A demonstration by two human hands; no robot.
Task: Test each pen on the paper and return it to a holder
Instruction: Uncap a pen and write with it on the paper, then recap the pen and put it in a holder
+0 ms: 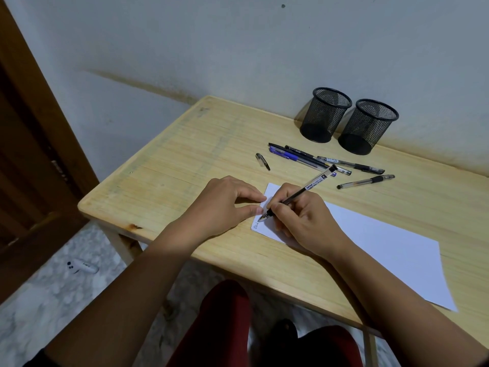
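In the head view, a pale wooden table [211, 144] is seen set against a grey wall [238, 49], its far edge meeting the wall and its rounded left corner standing free above a marbled floor [53, 300]. The left half of the tabletop is bare wood, while the right half is taken up by a white sheet of paper [383, 247] that reaches almost to the near edge. Two black mesh holders [326, 115] [368, 127] are stood side by side at the back near the wall, just touching or nearly so. In front of them a loose cluster of pens [304, 157] is laid, with a single pen [366, 181] a little apart to the right and a pen cap [262, 161] lying alone to the left. The left hand [222, 205] is rested on the table with fingers loosely curled, its fingertips pressed on the paper's left edge. A black pen [299, 193] is gripped in the right hand [304, 221] between thumb and curled fingers, its tip placed on the paper near the left corner, beside a small written mark [256, 225].
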